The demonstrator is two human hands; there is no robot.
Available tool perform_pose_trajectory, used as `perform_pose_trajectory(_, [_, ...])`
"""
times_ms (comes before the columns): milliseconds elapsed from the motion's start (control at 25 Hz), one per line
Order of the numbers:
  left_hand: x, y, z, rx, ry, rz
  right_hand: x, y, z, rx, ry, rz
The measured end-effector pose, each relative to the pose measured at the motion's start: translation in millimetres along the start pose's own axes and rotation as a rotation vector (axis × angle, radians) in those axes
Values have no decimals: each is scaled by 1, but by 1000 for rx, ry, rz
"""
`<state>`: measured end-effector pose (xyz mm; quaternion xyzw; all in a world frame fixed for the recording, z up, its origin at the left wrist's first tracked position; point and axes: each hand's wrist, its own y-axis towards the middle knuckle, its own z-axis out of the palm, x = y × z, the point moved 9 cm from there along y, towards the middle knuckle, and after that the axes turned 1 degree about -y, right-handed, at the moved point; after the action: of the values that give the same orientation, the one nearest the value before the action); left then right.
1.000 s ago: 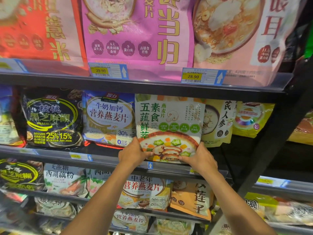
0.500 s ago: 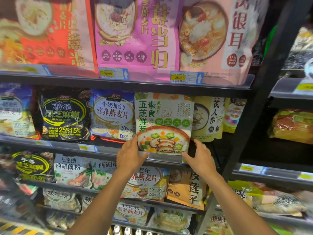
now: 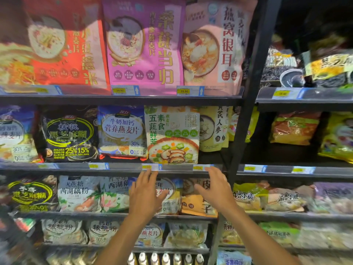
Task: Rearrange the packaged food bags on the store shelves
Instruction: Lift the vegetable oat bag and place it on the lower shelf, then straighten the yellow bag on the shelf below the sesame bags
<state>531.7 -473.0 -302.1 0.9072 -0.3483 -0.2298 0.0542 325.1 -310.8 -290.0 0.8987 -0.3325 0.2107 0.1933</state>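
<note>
A pale green vegetable oatmeal bag (image 3: 172, 133) with a mushroom soup picture stands upright on the second shelf (image 3: 122, 167), between a blue milk oatmeal bag (image 3: 122, 131) and a yellow ginseng bag (image 3: 214, 129). My left hand (image 3: 146, 194) hovers just below the shelf's front rail, fingers spread, holding nothing. My right hand (image 3: 216, 186) is likewise open under the rail, to the right of the green bag. Neither hand touches the bag.
A black sesame bag (image 3: 68, 134) sits left of the blue one. Large red, purple (image 3: 145, 46) and pink bags fill the top shelf. Lower shelves hold more bags behind my hands. A black upright post (image 3: 242, 131) divides off the right-hand shelves. Bottles stand at the bottom.
Both hands have let go of the green bag's lower corners and dropped below the shelf rail. The bag now stands back on the shelf. The view has pulled back and shifted right.
</note>
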Motion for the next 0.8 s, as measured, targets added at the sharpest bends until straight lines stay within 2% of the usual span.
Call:
perform_pose_trajectory(200, [-26,-78,14,59,-60,78,-17,-88,-12,7,-51,26])
perform_pose_trajectory(400, [-93,-128,38,130,-83,205,-66,-165,-61,-31,-112,129])
perform_pose_trajectory(640, [-221,-163,67,163,-125,443,-153,-241,-167,-209,-213,228])
perform_pose_trajectory(800, [-343,-182,97,175,-159,625,-233,-289,-248,-338,-284,331])
